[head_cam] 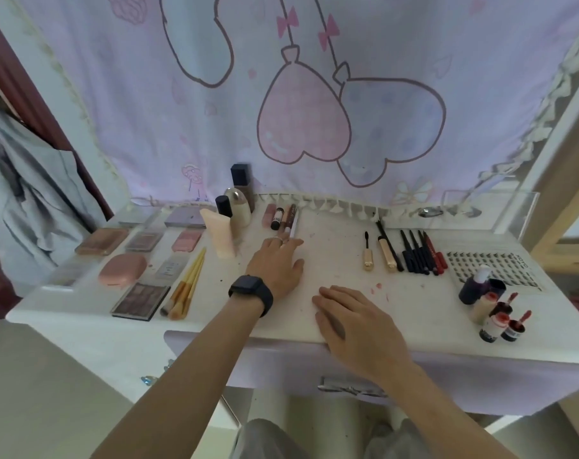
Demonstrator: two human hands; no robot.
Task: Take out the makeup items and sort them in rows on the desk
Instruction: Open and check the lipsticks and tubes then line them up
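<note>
Makeup lies in groups on the white desk (341, 246). Palettes (140, 301) and a pink compact (122, 269) fill the left, with yellow-handled brushes (187, 286) beside them. Bottles and a cream tube (220, 236) stand at the back. Lip tubes (283, 217) lie in a short row behind my left hand (278, 265), whose straight fingertips touch a thin white pencil (294, 225). My right hand (354, 318) rests flat and open on the desk's front middle. Mascaras and dark pencils (414, 251) form a row on the right.
A lash tray (493, 265) lies at far right, with small red and dark bottles (493, 314) in front of it. A clear acrylic box (487, 210) stands at the back right. A pink curtain hangs behind. The desk's front edge runs just under my right wrist.
</note>
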